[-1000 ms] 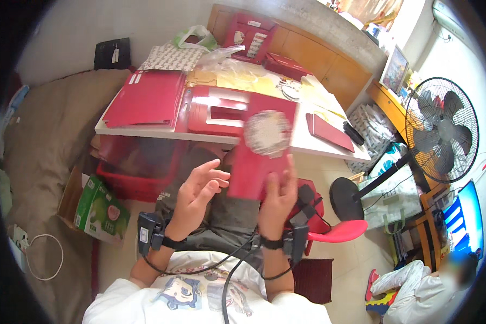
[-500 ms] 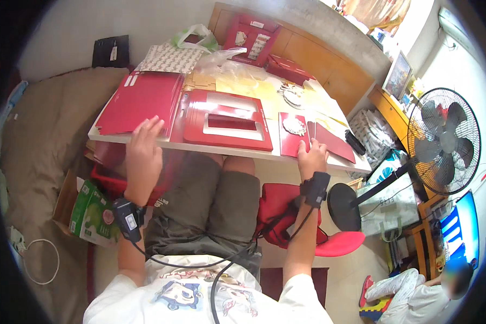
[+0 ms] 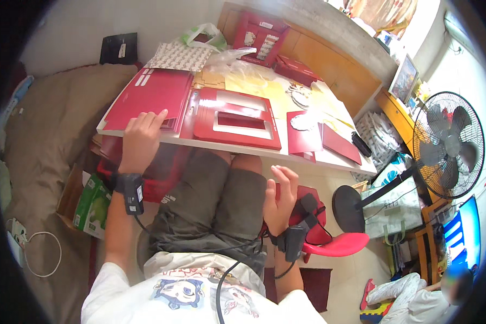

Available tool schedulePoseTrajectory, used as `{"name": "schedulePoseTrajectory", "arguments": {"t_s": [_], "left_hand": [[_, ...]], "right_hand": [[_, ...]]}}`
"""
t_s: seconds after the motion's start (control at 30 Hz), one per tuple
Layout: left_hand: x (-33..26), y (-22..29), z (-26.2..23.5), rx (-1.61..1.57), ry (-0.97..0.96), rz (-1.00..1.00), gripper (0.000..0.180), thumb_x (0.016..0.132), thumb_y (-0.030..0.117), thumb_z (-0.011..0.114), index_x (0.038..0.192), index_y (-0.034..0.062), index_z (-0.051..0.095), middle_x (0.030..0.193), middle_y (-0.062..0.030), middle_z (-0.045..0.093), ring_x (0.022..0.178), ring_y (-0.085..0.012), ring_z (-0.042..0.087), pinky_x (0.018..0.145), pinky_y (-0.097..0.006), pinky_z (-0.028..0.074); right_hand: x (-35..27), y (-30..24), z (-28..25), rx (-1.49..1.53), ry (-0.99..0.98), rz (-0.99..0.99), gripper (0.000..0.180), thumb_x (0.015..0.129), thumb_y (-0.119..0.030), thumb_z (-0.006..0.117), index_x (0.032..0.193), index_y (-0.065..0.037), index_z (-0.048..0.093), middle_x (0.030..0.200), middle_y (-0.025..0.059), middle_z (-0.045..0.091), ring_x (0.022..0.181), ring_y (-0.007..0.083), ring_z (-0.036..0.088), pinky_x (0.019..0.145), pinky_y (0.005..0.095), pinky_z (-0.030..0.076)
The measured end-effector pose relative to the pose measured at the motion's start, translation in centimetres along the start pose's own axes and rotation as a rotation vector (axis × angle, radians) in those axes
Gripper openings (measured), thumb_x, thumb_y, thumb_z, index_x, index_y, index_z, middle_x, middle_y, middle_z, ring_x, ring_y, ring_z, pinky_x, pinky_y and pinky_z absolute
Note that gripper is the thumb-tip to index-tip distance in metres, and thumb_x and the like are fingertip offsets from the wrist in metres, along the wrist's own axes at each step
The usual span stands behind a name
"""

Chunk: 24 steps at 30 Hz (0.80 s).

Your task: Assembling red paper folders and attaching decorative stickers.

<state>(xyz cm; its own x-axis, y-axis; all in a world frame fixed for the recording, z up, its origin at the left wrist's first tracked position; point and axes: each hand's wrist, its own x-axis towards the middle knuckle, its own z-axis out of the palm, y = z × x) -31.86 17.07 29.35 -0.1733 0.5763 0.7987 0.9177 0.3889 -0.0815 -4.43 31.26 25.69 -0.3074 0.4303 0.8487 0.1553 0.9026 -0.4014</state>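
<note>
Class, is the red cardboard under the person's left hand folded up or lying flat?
Flat: the red cardboard lies spread on the table, left hand resting on its near edge.

We see an evenly bright daylit room, light entering at the upper right where the window area is washed out by glare, with soft shadow under the white table (image 3: pixel 329 156) (straight edges bow near the dark, vignetted fisheye rim).
</note>
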Motion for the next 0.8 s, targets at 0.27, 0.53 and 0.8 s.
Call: {"name": "schedulePoseTrajectory", "arguments": {"t_s": [0.27,0.53,0.8], "left_hand": [[-0.9,1.4,-2.7,-0.254,0.149,-0.048,0.045,0.068,-0.009,0.051,0.112,0.0018,0.053,0.084,-0.0122,0.052,0.08,-0.0278,0.049,0.074,-0.04,0.042],[-2.9,1.9,-2.8,-0.353,0.262,-0.149,0.039,0.08,-0.008,0.052,0.118,0.0018,0.049,0.086,-0.0118,0.058,0.082,-0.0277,0.052,0.073,-0.038,0.043],[-4.7,1.3,-2.6,-0.265,0.392,-0.211,0.044,0.081,-0.006,0.055,0.123,0.0008,0.044,0.095,-0.01,0.064,0.083,-0.0255,0.054,0.076,-0.035,0.043]], "right_hand": [[-1.7,-1.8,2.1,0.576,-0.239,0.259,0.029,0.086,-0.001,0.047,0.114,-0.001,0.052,0.106,0.0102,0.051,0.087,0.0152,0.055,0.076,0.0255,0.045],[-2.1,-3.9,2.2,0.654,-0.432,0.176,0.041,0.084,-0.002,0.054,0.124,-0.002,0.045,0.106,0.0121,0.052,0.082,0.0149,0.056,0.077,0.0271,0.045],[-2.1,-4.6,1.9,0.711,-0.51,0.252,0.038,0.086,-0.004,0.051,0.124,-0.001,0.046,0.109,0.0125,0.053,0.09,0.0167,0.055,0.08,0.028,0.044]]}}
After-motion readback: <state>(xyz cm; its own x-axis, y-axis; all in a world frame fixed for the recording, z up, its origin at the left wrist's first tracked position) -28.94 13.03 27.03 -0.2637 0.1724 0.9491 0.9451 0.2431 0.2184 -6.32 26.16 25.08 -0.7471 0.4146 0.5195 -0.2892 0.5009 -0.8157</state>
